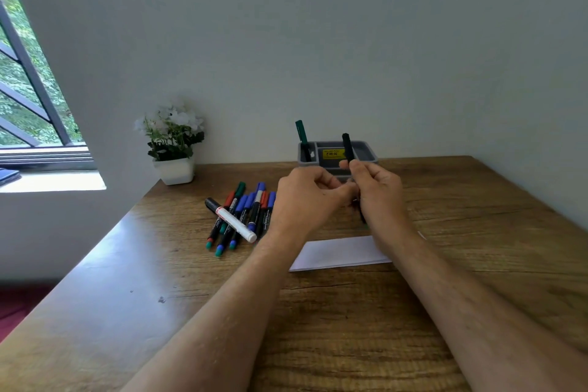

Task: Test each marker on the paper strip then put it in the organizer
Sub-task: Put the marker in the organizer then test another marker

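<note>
1. White-flowered plant in a square white pot (173,149): far left of the brown wooden table (127,280), against the wall, upright.
2. Loose pile of markers (241,216): left of centre on the table, lying flat and overlapping; dark barrels with blue, red and green caps. A thicker white marker with a black cap (230,219) lies diagonally across the pile's near side.
3. Left hand (305,197): raised above the table just right of the pile, fingers curled, tips meeting the right hand's at the lower part of the held marker. Whether they pinch the marker or its cap I cannot tell.
4. White paper strip (337,253): flat on the table near the person, beneath both forearms, its right end hidden by the right arm.
5. Grey compartmented plastic organizer (369,149): far centre, near the wall, with a yellow price sticker inside. A green-capped marker (301,134) stands tilted in its left compartment.
6. Slim black marker (347,148): held roughly upright in front of the organizer, clear of the table, upper end showing above the fingers.
7. Right hand (378,191): thumb and fingers curled round the black marker's middle, gripping it.
</note>
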{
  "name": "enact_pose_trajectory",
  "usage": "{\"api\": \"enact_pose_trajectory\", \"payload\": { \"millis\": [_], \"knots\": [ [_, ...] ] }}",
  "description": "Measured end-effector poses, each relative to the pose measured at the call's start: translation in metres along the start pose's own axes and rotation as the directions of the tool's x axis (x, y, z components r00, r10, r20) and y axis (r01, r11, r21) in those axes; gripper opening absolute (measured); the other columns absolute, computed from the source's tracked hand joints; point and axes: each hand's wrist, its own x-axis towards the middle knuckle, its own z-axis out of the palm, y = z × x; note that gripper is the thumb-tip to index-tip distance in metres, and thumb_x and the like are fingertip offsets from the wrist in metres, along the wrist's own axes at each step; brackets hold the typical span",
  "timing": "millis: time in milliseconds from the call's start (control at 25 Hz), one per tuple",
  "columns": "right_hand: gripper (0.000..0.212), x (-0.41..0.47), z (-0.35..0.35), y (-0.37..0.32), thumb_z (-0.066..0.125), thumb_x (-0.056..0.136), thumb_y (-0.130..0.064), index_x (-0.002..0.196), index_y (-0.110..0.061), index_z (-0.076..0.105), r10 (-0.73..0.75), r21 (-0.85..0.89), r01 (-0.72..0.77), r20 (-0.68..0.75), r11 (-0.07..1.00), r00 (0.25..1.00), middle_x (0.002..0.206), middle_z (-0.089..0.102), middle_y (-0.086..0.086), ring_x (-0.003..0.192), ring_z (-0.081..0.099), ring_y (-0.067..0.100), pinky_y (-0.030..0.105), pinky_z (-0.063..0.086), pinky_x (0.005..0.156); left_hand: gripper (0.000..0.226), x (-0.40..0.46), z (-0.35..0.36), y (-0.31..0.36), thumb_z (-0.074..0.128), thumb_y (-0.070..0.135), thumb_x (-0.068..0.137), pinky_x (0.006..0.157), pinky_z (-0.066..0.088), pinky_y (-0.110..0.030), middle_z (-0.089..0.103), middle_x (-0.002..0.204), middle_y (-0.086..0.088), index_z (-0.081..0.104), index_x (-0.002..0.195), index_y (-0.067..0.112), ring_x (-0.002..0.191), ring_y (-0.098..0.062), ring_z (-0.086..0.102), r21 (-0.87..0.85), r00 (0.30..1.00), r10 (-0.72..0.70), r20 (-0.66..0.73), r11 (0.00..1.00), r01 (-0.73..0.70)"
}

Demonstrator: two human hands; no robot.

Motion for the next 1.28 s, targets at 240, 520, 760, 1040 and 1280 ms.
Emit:
{"api": "enact_pose_trajectory", "payload": {
  "millis": [240, 520, 760, 1040, 1280],
  "knots": [
    [0.021, -0.004, 0.000, -0.003, 0.054, 0.099, -0.035, 0.097, -0.029, 0.073, -0.104, -0.239, 0.119, 0.077, 0.964, 0.992, 0.067, 0.062, -0.015, 0.056, 0.056, -0.004, 0.012, 0.039, 0.046, 0.022, 0.010, -0.013, -0.012, 0.063, 0.032, 0.094, 0.072, 0.060, -0.032, 0.072, 0.085, 0.001, 0.068, 0.111, 0.020, 0.076, -0.013, 0.067, -0.463, 0.992, -0.120, -0.030, 0.882, 0.092],
    [0.024, -0.009, 0.000, 0.002, 0.058, 0.096, -0.036, 0.110, -0.026, 0.075, -0.280, -0.487, 0.363, 0.237, 0.795, 0.930, 0.080, 0.070, -0.012, 0.069, 0.061, 0.002, 0.011, 0.041, 0.054, 0.026, 0.011, -0.023, -0.015, 0.073, 0.031, 0.085, 0.065, 0.058, -0.026, 0.070, 0.069, -0.009, 0.075, 0.094, 0.007, 0.056, -0.012, 0.062, -0.663, 0.970, -0.229, 0.079, 0.715, 0.223],
    [0.026, -0.008, -0.003, 0.003, 0.059, 0.095, -0.041, 0.108, -0.025, 0.076, -0.298, -0.526, 0.363, 0.207, 0.769, 0.932, 0.081, 0.071, -0.012, 0.070, 0.063, 0.001, 0.017, 0.051, 0.058, 0.021, 0.012, -0.021, -0.018, 0.075, 0.021, 0.083, 0.067, 0.060, -0.025, 0.073, 0.074, -0.009, 0.074, 0.097, 0.006, 0.066, -0.015, 0.067, -0.685, 0.959, -0.250, 0.134, 0.676, 0.272],
    [0.036, -0.008, -0.002, 0.000, 0.052, 0.095, -0.052, 0.103, -0.025, 0.074, -0.319, -0.629, 0.382, 0.216, 0.677, 0.923, 0.077, 0.070, -0.009, 0.065, 0.062, 0.006, 0.028, 0.054, 0.054, 0.023, 0.012, -0.022, -0.018, 0.073, 0.021, 0.084, 0.068, 0.059, -0.025, 0.073, 0.075, -0.010, 0.073, 0.100, 0.005, 0.063, -0.014, 0.066, -0.710, 0.953, -0.272, 0.132, 0.645, 0.282],
    [0.045, -0.009, -0.003, -0.002, 0.047, 0.093, -0.061, 0.083, -0.025, 0.071, -0.294, -0.674, 0.353, 0.206, 0.649, 0.933, 0.059, 0.058, -0.013, 0.052, 0.055, 0.006, 0.022, 0.037, 0.044, 0.024, 0.013, -0.031, -0.020, 0.072, 0.022, 0.084, 0.064, 0.060, -0.023, 0.075, 0.086, -0.015, 0.073, 0.101, 0.004, 0.064, -0.014, 0.067, -0.742, 0.942, -0.311, 0.125, 0.601, 0.297]
  ]
}}
